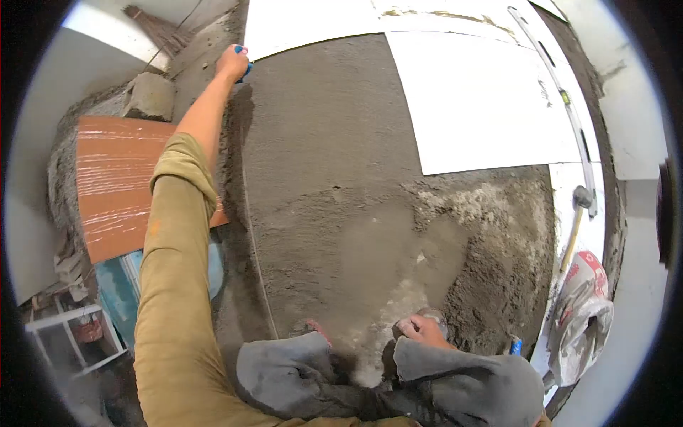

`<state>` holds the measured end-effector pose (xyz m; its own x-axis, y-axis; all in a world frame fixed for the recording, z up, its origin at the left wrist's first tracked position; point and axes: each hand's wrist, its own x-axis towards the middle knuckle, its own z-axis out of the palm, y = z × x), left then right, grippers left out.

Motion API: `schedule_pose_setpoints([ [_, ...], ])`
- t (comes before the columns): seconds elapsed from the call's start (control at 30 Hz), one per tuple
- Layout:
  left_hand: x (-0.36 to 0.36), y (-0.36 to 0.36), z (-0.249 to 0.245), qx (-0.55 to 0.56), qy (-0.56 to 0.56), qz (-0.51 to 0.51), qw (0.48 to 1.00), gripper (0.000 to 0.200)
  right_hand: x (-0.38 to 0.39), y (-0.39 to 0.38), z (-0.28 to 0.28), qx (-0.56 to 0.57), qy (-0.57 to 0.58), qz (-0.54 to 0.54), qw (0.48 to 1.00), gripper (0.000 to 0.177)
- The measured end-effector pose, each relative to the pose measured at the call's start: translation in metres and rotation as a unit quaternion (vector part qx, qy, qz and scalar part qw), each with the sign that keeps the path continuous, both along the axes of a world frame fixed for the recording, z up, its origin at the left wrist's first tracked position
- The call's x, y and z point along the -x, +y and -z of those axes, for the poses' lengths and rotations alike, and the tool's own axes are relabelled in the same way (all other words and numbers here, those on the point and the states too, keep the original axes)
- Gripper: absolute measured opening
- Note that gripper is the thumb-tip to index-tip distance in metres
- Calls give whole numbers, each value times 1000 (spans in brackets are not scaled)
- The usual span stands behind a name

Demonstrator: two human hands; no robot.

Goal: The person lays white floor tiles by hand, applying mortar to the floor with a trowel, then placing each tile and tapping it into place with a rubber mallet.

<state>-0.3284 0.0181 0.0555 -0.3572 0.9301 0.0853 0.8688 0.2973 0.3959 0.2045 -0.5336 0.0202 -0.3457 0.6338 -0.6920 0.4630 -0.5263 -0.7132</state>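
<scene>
Gripping a blue tool (245, 61), left fingers (230, 58); right fingers (411, 327) curled on mortar (320, 164); sack (583, 313) crumpled.

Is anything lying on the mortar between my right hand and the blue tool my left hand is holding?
Nothing visible. Only bare grey mortar lies between the right hand and the blue tool in the left hand; the white tile sits aside.

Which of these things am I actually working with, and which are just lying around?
In use: left hand gripping blue tool; right hand on mortar bed; laid white tile.
Lying about: spirit level, mallet, bag, orange sheet, broom.
</scene>
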Motion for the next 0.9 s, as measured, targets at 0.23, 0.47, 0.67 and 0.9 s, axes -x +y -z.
schedule_pose_setpoints([
  [0.23, -67, -59, 2, 96, 66, 102, 988, 56, 2, -1, 1, -8, -66, -46, 997, 32],
  [0.47, -133, -259, -1, 170, 48, 296, 939, 40, 2, -8, 2, -70, -25, -10, 997, 30],
  [0.67, -135, -354, -174, 49, 4, 315, 948, 39, 2, -15, 15, -102, -4, -3, 995, 28],
  [0.9, 111, -518, -261, -211, -194, -78, 955, 40, 10, -14, 3, -93, -16, 12, 995, 31],
])
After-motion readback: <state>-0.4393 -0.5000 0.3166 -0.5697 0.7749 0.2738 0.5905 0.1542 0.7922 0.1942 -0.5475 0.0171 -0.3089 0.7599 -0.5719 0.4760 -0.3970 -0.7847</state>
